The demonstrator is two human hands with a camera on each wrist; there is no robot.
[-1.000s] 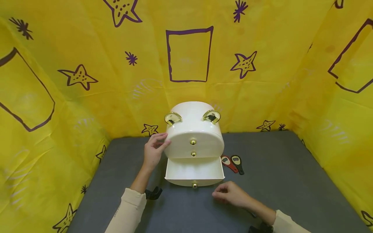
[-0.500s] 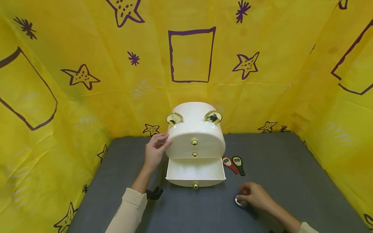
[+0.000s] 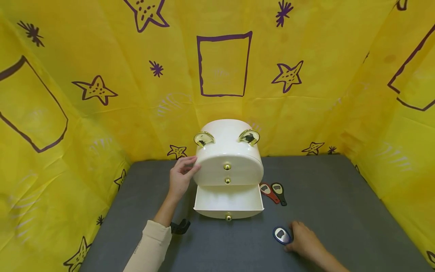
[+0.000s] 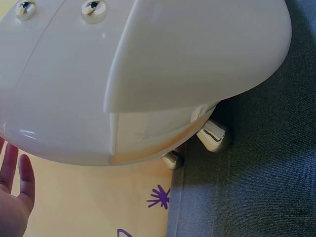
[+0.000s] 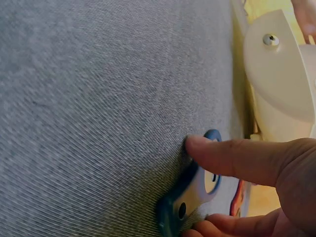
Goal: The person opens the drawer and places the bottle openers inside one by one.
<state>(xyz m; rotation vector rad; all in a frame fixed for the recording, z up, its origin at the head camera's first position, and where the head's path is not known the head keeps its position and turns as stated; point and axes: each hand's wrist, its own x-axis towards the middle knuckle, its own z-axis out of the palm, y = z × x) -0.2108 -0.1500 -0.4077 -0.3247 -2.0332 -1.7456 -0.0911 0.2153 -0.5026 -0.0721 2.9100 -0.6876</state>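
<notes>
A white drawer cabinet point(image 3: 224, 132) with gold ear-like loops and round gold knobs stands on the grey tabletop. Its bottom drawer point(image 3: 227, 198) is pulled out, and no contents show inside. My left hand point(image 3: 181, 175) rests its fingertips against the cabinet's left side, fingers loosely extended. To the front right, my right hand point(image 3: 306, 240) pinches a blue bottle opener point(image 3: 281, 235) with a metal insert, thumb on one side and fingers on the other. In the right wrist view, the thumb crosses over the opener's neck and its handle point(image 5: 177, 207) points toward the camera.
A red bottle opener point(image 3: 270, 193) and a black bottle opener point(image 3: 279, 193) lie side by side, right of the cabinet. Yellow cloth walls point(image 3: 224, 68) with purple drawings enclose the table point(image 3: 340, 211) at the back and sides.
My right hand has moved right from the drawer's front to the blue bottle opener and closed its fingers about it. My left hand stays at the cabinet.
</notes>
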